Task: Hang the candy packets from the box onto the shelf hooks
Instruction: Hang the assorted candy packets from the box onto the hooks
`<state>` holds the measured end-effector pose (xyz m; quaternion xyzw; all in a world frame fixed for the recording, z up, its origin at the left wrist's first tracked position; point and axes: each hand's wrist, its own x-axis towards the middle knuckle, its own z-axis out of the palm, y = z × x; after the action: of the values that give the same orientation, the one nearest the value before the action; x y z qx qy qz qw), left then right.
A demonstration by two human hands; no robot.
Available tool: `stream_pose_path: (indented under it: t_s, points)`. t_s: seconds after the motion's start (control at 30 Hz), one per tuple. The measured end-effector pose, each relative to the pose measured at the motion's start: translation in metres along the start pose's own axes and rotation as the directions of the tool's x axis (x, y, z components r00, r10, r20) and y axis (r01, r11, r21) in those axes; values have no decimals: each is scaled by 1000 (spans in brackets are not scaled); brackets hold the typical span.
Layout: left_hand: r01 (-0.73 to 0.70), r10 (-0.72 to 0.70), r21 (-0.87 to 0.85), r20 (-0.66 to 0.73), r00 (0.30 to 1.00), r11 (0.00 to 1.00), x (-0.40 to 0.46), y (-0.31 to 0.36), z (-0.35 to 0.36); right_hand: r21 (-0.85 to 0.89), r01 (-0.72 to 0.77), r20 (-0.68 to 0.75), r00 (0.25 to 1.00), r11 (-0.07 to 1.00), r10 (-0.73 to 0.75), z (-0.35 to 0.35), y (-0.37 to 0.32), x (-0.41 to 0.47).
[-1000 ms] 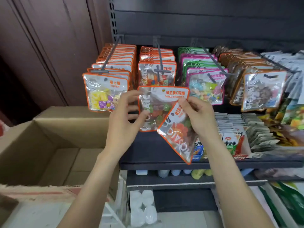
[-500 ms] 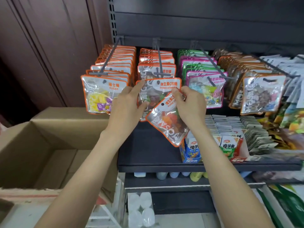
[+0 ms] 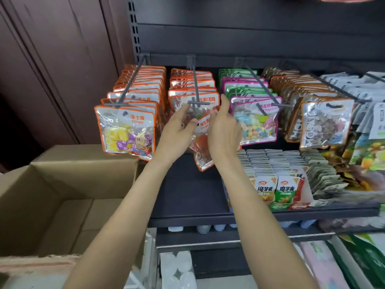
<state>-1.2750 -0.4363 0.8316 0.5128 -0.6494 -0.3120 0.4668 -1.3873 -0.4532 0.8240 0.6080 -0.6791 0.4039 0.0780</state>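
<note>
Two candy packets are up at the middle hook (image 3: 194,88). The upper packet (image 3: 205,101) sits at the hook's front tip, and I cannot tell if its hole is already over the tip. The lower packet (image 3: 201,149) hangs tilted below it, between the two hands. The left hand (image 3: 177,130) holds the upper packet at its left edge, with the thumb pressed on the front. The right hand (image 3: 224,130) is on the right edge with the fingers rather straight; its grip is hidden behind the hand, so I cannot tell if it also pinches the lower packet.

The step in hand seems to be threading the upper packet; the next move calls for lining the hole with the tip and pushing back.

Left of this row hangs a sugar packet (image 3: 127,130), right a purple packet (image 3: 255,119), both close, so little room at the sides. The hook already carries many packets. The box (image 3: 68,176) stands near left, and no packets show inside.
</note>
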Motion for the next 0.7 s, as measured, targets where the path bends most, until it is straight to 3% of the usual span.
stream_pose_path:
  t_s: [0.17, 0.23, 0.33, 0.4, 0.5, 0.7]
  points:
    - [-84, 85, -158, 3, 996, 984, -25, -14, -7, 416, 86, -216, 976, 905, 6, -27, 17, -31]
    - [-112, 121, -277, 15, 993, 954, -40, -18, -11, 593, 90, -209, 977, 800, 45, -33, 18, -36]
    - [-157, 132, -359, -93, 987, 920, -49, -18, -13, 699, 75, -160, 986, 712, 53, -31, 12, -34]
    - [-226, 178, -269, -191, 965, 936, -49, -15, -13, 732, 38, -120, 990, 680, 74, -24, 7, -29]
    - [-335, 323, 7, -283, 903, 942, -43, -17, -14, 751, 7, -119, 985, 661, 125, -14, -1, -22]
    - [-167, 215, 223, -213, 953, 960, -33, -24, -7, 647, -8, -140, 982, 762, 129, 5, -3, -13]
